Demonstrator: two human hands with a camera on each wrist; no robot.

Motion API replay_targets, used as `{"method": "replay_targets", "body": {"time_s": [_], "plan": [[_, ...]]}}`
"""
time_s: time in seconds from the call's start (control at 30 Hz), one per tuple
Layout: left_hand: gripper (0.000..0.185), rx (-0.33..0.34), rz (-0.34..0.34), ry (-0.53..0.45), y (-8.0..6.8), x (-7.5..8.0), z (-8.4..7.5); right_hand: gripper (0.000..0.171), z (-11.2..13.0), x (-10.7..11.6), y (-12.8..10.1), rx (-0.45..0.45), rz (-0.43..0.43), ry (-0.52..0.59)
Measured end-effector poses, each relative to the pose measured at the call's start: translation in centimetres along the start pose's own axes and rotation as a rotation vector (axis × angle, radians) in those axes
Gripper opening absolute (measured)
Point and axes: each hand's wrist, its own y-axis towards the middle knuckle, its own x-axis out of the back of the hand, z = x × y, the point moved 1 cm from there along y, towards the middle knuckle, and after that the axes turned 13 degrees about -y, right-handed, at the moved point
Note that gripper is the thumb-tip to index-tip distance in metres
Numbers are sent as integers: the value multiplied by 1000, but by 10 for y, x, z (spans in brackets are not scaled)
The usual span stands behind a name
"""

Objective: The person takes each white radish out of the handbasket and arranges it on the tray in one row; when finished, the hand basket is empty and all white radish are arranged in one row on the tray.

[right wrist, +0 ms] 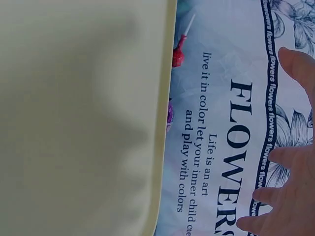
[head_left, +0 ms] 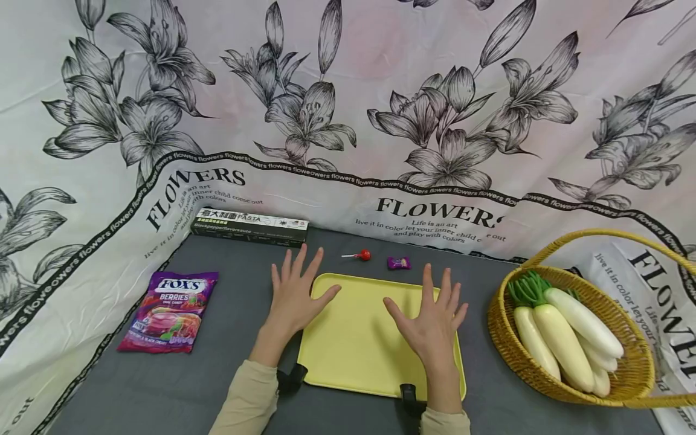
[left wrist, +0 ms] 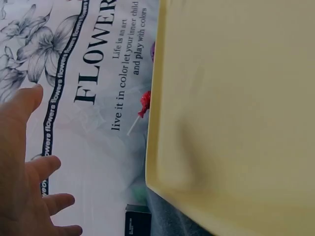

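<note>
A yellow rectangular tray (head_left: 359, 356) lies on the grey table before me. My left hand (head_left: 296, 296) hovers over its left edge, fingers spread, holding nothing. Over the tray's right side is my right hand (head_left: 432, 323), also with spread fingers and nothing in it. Just past the far rim lie a red lollipop (head_left: 363, 255) on a white stick and a small purple wrapped candy (head_left: 399, 263). In the left wrist view the lollipop (left wrist: 144, 102) shows beyond the tray rim (left wrist: 153, 123). The right wrist view shows the purple candy (right wrist: 170, 116) partly hidden by the rim.
A purple Fox's Berries candy bag (head_left: 171, 314) lies at the left. At the back left rests a dark pasta box (head_left: 250, 228). On the right stands a wicker basket (head_left: 502, 338) with several white radishes (head_left: 565, 347). A flower-printed cloth (head_left: 348, 121) hangs behind the table.
</note>
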Motion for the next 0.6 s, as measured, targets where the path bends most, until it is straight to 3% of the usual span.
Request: {"method": "replay_targets", "body": {"time_s": [0.1,0.37,0.6], "plan": [[81,8,3,-76,1,-1,5,105,-1,0,0,-5,11,7],[72,62,76,-428,2,3,18,104,-3,0,0,-4,28,30],[68,128,129,-483,1,5,25,101,-9,2,0,-4,43,69]]}}
